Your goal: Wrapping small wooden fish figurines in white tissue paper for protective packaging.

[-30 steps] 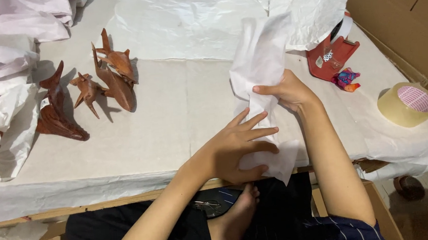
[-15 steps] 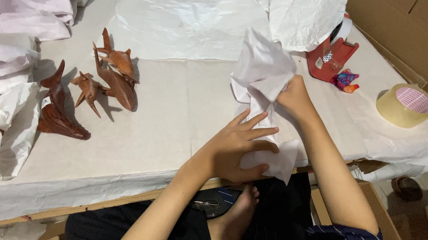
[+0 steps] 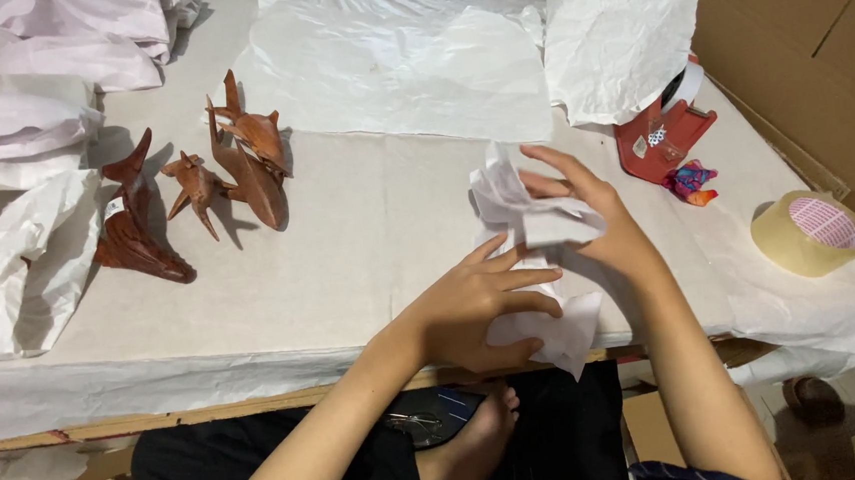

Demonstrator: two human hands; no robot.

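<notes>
Both my hands work a white sheet of wrapping paper (image 3: 531,213) folded around something hidden at the table's front edge. My left hand (image 3: 477,307) presses the bundle down from the near side. My right hand (image 3: 586,214) folds the crumpled upper flap of the paper down over it. What lies inside the paper cannot be seen. Three brown carved wooden figures stand at the left: a dolphin-like one (image 3: 136,225), a small one (image 3: 193,181) and a taller group (image 3: 251,152).
A red tape dispenser (image 3: 666,133) and a small colourful toy (image 3: 691,181) sit right of my hands. A roll of clear tape (image 3: 808,233) lies at the far right. Loose white paper sheets (image 3: 405,66) cover the back; wrapped bundles (image 3: 19,128) pile at the left. Cardboard walls (image 3: 816,52) stand right.
My right hand has brought the raised paper flap down onto the bundle. My left hand has stayed pressing on it.
</notes>
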